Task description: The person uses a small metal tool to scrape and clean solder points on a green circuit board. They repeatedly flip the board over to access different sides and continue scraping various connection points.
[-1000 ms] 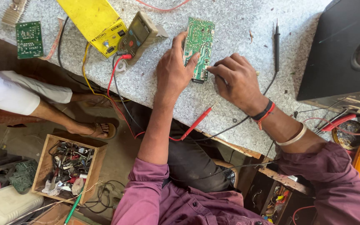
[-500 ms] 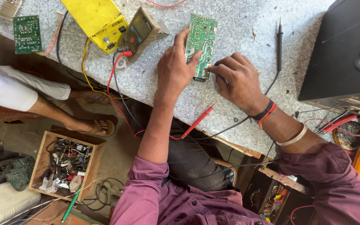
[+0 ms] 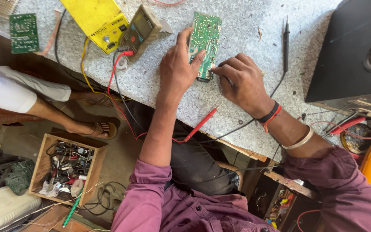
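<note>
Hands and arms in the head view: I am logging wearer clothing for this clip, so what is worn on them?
Both hands are bare, with no gloves. The left hand has no wrist jewellery; its maroon sleeve is pushed above the elbow. The right hand has black and red bands at the wrist, a pale bangle further up, and a matching maroon sleeve.

green circuit board [image 3: 204, 43] | flat on speckled bench | solder side up

Hands cover part of a green circuit board [image 3: 205, 43] on a speckled workbench [image 3: 245, 107].
The right hand [image 3: 241, 83] hides whatever its fingertips pinch at the board's 5 o'clock corner; the black speaker cabinet [image 3: 353, 56] at 3 o'clock and the yellow box [image 3: 93, 17] at 11 o'clock run off the frame.
</note>
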